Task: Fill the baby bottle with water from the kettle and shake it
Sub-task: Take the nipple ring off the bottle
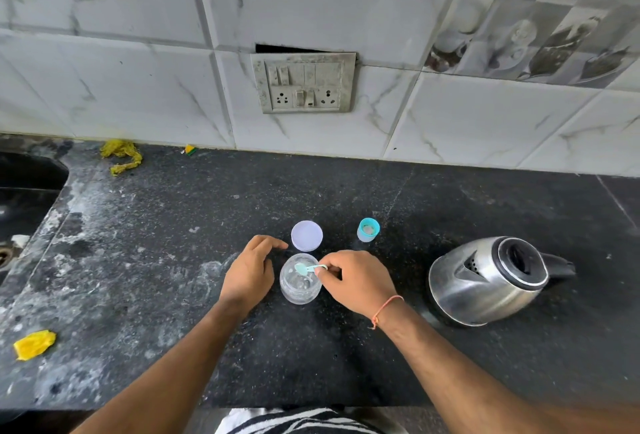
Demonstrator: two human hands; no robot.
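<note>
One clear baby bottle (300, 279), one little green spoon (306, 268), one round white lid (307, 235), one blue cap (368, 229), one shiny kettle (485, 279), two hands, left (250, 272) and right (356, 281), two yellow scraps (34, 344) (121, 155).

The kettle (485, 281) on the right is brushed, shiny metal with a matt black plastic handle and lid rim. The baby bottle (300, 283) near the middle is clear, smooth plastic; the small scoop (306, 269) over its mouth is pale teal plastic. Beyond it, the round lid (307, 235) looks matt white plastic. The countertop (173, 260) is dark speckled stone, dulled by whitish stains on the left. The far wall tiles (467, 122) are glossy, marble-veined ceramic; the switch plate (304, 82) is grimy plastic.
</note>
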